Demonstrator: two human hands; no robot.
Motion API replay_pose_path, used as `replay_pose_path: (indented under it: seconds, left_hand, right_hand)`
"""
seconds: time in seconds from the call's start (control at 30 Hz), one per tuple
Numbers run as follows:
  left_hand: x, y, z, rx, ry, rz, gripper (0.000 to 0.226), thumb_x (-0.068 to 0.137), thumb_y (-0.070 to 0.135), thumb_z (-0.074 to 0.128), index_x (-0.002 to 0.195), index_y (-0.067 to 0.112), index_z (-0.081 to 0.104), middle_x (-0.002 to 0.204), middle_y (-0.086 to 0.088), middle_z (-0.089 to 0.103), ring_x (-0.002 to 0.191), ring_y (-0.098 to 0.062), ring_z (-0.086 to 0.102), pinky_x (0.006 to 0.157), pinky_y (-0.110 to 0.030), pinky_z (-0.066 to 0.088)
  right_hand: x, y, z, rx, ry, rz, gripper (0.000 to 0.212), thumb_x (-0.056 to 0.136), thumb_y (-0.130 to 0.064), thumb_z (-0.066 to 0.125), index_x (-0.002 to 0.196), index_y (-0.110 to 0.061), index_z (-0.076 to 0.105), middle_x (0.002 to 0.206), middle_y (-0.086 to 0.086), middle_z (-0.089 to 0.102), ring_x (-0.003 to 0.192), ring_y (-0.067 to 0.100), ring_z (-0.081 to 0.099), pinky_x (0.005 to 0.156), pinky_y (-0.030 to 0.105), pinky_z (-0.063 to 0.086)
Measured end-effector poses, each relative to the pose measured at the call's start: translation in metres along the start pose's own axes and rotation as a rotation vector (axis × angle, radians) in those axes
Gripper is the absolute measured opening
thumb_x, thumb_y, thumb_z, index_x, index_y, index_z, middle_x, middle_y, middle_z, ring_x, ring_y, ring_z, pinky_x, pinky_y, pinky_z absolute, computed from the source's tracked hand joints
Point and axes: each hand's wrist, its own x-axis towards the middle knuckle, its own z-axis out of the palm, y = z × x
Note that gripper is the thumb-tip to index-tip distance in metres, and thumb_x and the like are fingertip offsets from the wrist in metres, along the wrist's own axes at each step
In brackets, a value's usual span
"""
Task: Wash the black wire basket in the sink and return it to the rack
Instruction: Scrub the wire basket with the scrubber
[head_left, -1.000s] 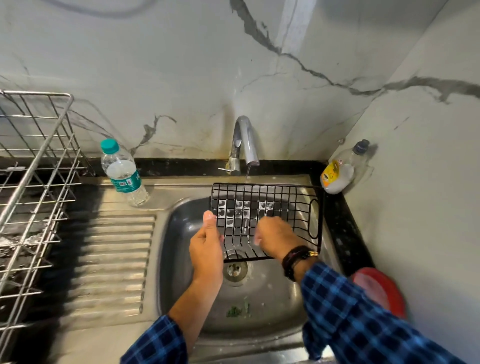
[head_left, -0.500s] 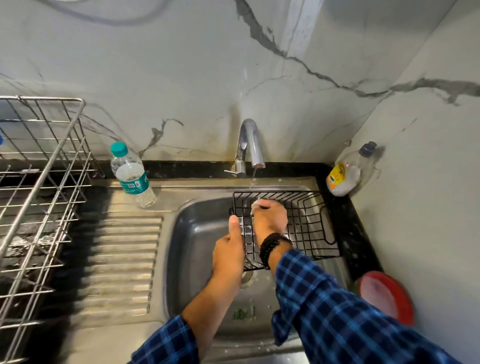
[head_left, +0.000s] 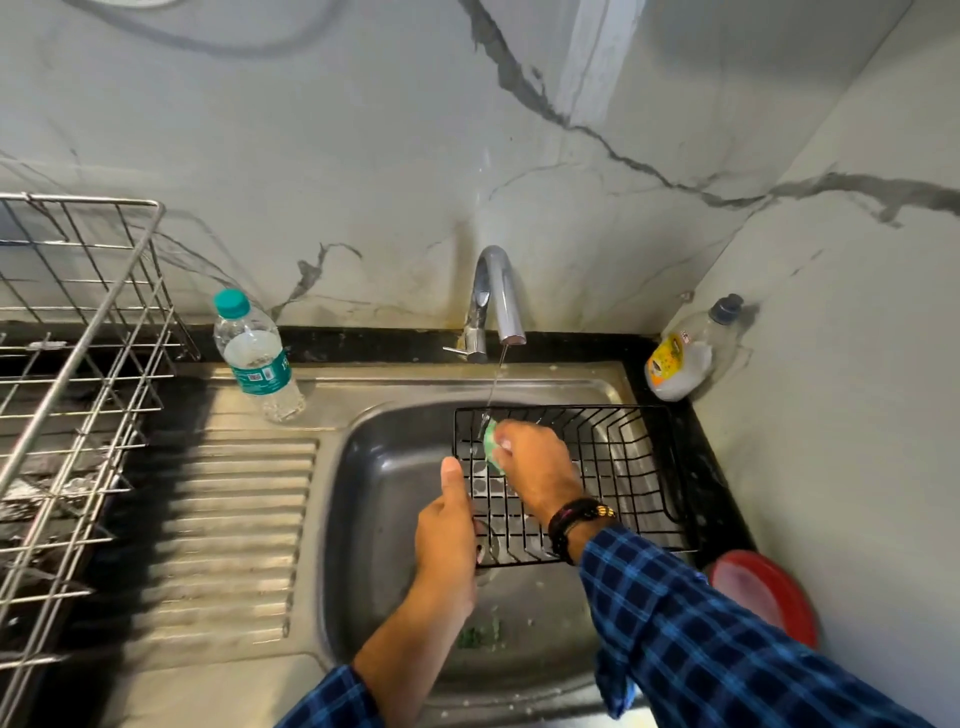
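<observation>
— Where is the basket?

— Your black wire basket (head_left: 623, 467) is in the right half of the sink (head_left: 384, 493), open side up. Its far rim is below the tap (head_left: 496, 296) and its near edge is over the drain.

— And my hands?

— Your left hand (head_left: 449, 530) grips the basket's near left corner. The thumb points straight up along the left side and the fingers curl round the wires. Your right hand (head_left: 540, 467) reaches inside the basket to its far left corner. Its fingertips pinch a green scrubber (head_left: 492, 447) against the wires. A dark beaded band (head_left: 576, 517) sits on that wrist, above the blue checked sleeve (head_left: 727, 649).

— Is the water on?

— Yes. A thin stream (head_left: 496, 379) falls from the spout and lands right at the scrubber.

— What else is in the sink?

— Some green scraps (head_left: 480, 636) lie on the bottom, nearer to you than the drain.

— And around it?

— The ribbed drainboard (head_left: 223, 519) is on the left. A clear bottle (head_left: 257, 358) with a teal cap stands at its far edge. The steel rack (head_left: 78, 389) is further left, well apart from the basket. A soap bottle (head_left: 685, 353) with a yellow label leans in the far right corner against the marble wall. A red round lid (head_left: 763, 597) sits near your right elbow.
</observation>
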Motion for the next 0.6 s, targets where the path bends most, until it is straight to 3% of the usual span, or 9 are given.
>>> replay_pose_path:
  seconds: [0.17,0.27,0.33,0.4,0.5,0.6]
  left_hand:
    - [0.005,0.003,-0.012,-0.054,0.002,-0.116,0.057,0.096,0.065,0.040,0.073,0.016,0.057,0.067,0.000,0.051,0.066,-0.019,0.050,0.070,-0.037,0.049]
    - [0.004,-0.002,-0.015,0.015,-0.022,-0.197,0.061,0.095,0.067,0.037,0.067,0.015,0.050,0.069,-0.002,0.043,0.068,-0.019,0.042,0.080,-0.046,0.049]
    - [-0.001,-0.004,-0.013,0.038,-0.072,-0.262,0.062,0.094,0.068,0.036,0.072,0.013,0.052,0.073,-0.004,0.044,0.073,-0.020,0.046,0.089,-0.061,0.049]
    - [-0.005,-0.006,-0.007,0.033,-0.130,-0.284,0.061,0.094,0.069,0.034,0.081,0.013,0.053,0.084,-0.004,0.053,0.081,-0.020,0.054,0.093,-0.066,0.049]
    - [-0.009,-0.004,0.000,0.025,-0.177,-0.296,0.066,0.094,0.071,0.032,0.108,0.013,0.058,0.113,-0.007,0.065,0.104,-0.025,0.061,0.092,-0.064,0.050]
    - [-0.003,-0.006,-0.003,0.039,-0.191,-0.275,0.071,0.093,0.073,0.031,0.114,0.015,0.064,0.117,-0.007,0.070,0.108,-0.029,0.063,0.095,-0.066,0.048]
  right_hand:
    - [-0.004,0.034,-0.021,-0.149,0.128,0.339,0.014,0.099,-0.018,0.056,0.108,-0.010,0.063,0.107,0.008,0.068,0.099,0.025,0.064,0.077,0.032,0.049]
    - [0.000,0.039,-0.026,0.072,0.206,0.583,0.020,0.096,-0.014,0.059,0.110,-0.001,0.065,0.106,0.013,0.069,0.102,0.031,0.067,0.071,0.025,0.043]
    - [0.004,0.033,-0.018,0.309,0.224,0.683,0.020,0.092,-0.012,0.065,0.106,0.001,0.067,0.101,0.013,0.073,0.090,0.029,0.072,0.074,0.029,0.057]
    - [0.002,0.014,-0.003,0.432,0.231,0.686,0.013,0.089,-0.011,0.070,0.098,-0.002,0.069,0.095,0.013,0.074,0.079,0.021,0.073,0.067,0.031,0.062]
    - [-0.001,-0.019,0.021,0.416,0.135,0.563,0.011,0.091,-0.015,0.067,0.097,-0.007,0.071,0.095,0.007,0.073,0.083,0.016,0.070,0.063,0.021,0.057]
    - [-0.001,-0.035,0.034,0.444,0.029,0.481,0.014,0.094,-0.012,0.060,0.096,-0.008,0.073,0.096,0.005,0.073,0.084,0.015,0.068,0.060,0.016,0.048]
